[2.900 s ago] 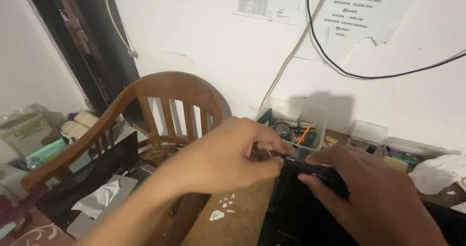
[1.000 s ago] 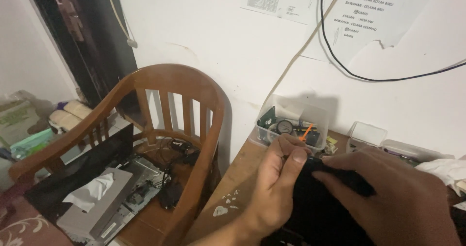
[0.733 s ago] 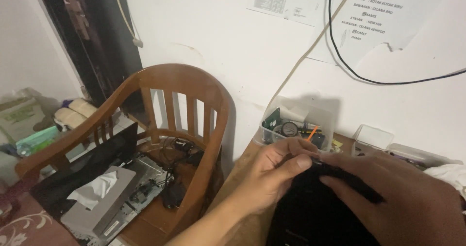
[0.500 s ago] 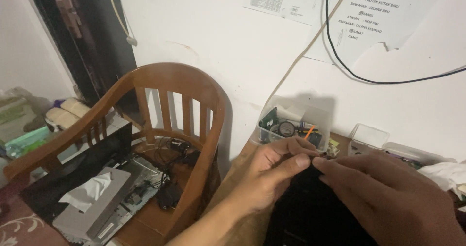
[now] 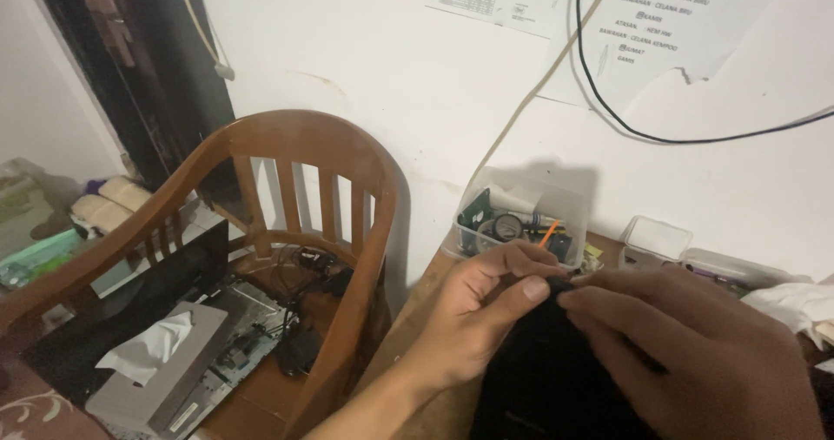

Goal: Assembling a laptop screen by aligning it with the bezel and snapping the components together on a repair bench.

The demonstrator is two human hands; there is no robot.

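Left hand (image 5: 482,318) at lower centre, fingers curled, thumb and forefinger pinched narrow on the top edge of a black object (image 5: 547,379) lying on the wooden desk (image 5: 408,362). Right hand (image 5: 695,353) laid over the same black object from the right, fingers bent and pressed onto its upper edge, fingertips just beside the left thumb. Kind of black object not determinable: dark, partly covered by both hands. Just behind the hands, against the white wall (image 5: 391,75), 1 clear plastic box (image 5: 521,218) holding small parts, among them a round dial-faced piece and an orange-tipped item. To its right, 1 smaller clear container (image 5: 656,240) and a low clear tray (image 5: 730,271). White cloth (image 5: 795,305) at far right edge. Papers (image 5: 660,23) pinned on the wall, with 1 black cable (image 5: 643,127) and 1 beige cable (image 5: 530,101) running across. Left of the desk, 1 wooden chair (image 5: 304,197) with slatted back, seat loaded with tangled cords and a grey flat device (image 5: 165,379) carrying a crumpled tissue (image 5: 143,357). Dark doorway behind the chair.
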